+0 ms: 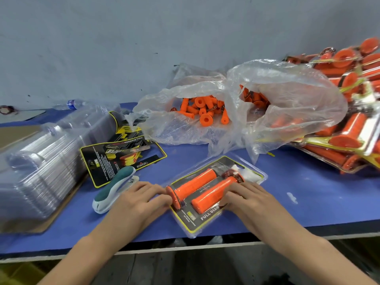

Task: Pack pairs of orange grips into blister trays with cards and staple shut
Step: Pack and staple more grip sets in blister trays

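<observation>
Packing workshop: blue-topped bench (287,192) against a scuffed grey wall (123,48). Left of the plastic bag (287,95) of loose orange grips (202,112) lie stacked empty blister trays (41,165), printed cards (115,159) and a stapler (112,188); right of it, a heap of finished packs (349,128)

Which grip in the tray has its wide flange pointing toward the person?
The left grip, by the left hand; the right grip has a plain near end.

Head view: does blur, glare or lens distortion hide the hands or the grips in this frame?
Head view: wide-angle bend slightly bows the table edge; tray stack soft, with pale glare; bag has white sheen, yet grips inside read clearly; left hand, right hand and the pack between them fairly sharp; shadows faint.
</observation>
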Action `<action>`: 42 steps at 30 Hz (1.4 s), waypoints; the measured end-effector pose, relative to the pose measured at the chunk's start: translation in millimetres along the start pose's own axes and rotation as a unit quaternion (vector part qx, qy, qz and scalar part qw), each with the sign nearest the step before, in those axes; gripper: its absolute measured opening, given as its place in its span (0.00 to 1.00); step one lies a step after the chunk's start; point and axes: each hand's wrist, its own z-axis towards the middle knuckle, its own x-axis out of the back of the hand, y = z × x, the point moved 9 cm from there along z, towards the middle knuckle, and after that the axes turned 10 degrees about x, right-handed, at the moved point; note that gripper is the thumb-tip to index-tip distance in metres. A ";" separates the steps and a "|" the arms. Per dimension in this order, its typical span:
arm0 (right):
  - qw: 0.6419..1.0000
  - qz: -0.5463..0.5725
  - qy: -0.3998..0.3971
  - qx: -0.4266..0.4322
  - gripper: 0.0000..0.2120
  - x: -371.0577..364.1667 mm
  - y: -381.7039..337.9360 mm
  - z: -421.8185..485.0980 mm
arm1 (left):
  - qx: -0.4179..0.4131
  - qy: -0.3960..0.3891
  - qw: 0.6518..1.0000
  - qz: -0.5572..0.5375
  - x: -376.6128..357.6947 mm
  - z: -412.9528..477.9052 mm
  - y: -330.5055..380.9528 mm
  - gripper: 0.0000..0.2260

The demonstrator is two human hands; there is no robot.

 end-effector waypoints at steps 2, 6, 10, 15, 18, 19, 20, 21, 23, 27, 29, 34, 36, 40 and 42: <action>1.000 -0.024 -0.009 0.005 0.09 -0.9 -11.1 1.3 | -0.014 0.010 1.000 0.016 1.0 -2.7 5.2 0.05; 1.000 0.013 0.011 0.006 0.10 -11.2 -48.7 6.6 | -0.029 0.026 0.999 0.013 0.5 -6.6 27.3 0.02; 1.000 0.012 0.021 -0.001 0.09 -16.2 -51.0 5.3 | -0.021 0.044 0.999 0.012 0.4 -6.2 38.8 0.08; 0.999 0.031 0.024 0.000 0.12 -9.6 -34.4 5.4 | 0.011 0.064 0.997 0.029 0.7 1.1 32.1 0.17; 0.999 0.035 0.022 -0.004 0.01 -4.7 -27.9 6.5 | 0.013 0.052 0.998 0.028 -4.7 3.0 33.6 0.18; 0.999 0.040 0.018 -0.014 0.01 -3.1 -24.4 5.4 | 0.012 0.045 0.999 0.018 -6.4 3.1 33.3 0.16; 0.998 0.050 0.016 -0.024 0.02 -1.8 -20.1 3.3 | 0.009 0.034 0.999 0.005 -8.2 3.0 33.1 0.14; 0.997 0.061 0.013 -0.035 0.02 -0.1 -14.4 0.5 | 0.001 0.023 1.000 -0.005 -10.4 2.7 34.0 0.11; 0.996 0.074 -0.006 -0.045 0.03 1.3 -2.5 -5.8 | -0.020 0.005 1.000 -0.021 -12.8 3.3 38.1 0.08; 0.999 0.010 -0.028 -0.033 0.13 9.8 6.6 -10.8 | -0.060 -0.010 0.997 -0.038 -9.9 10.8 55.0 0.07; 0.999 -0.022 -0.037 -0.022 0.15 6.3 -4.5 -9.8 | -0.072 -0.008 0.997 -0.036 -9.9 15.2 67.2 0.07; 0.996 0.048 -0.039 -0.071 0.12 4.0 -4.8 -14.9 | -0.086 -0.005 0.993 -0.084 -18.6 21.6 91.1 0.06; 0.988 0.107 -0.051 -0.096 0.13 5.0 8.0 -22.1 | -0.083 -0.024 0.992 -0.093 -24.4 23.5 86.0 0.02; 0.988 0.122 -0.057 -0.080 0.12 15.2 27.2 -25.6 | -0.071 -0.027 0.996 -0.050 -29.1 38.0 58.8 0.03; 0.987 0.111 -0.085 -0.085 0.12 13.1 39.5 -26.8 | -0.062 -0.019 0.997 -0.036 -30.1 43.4 51.9 0.06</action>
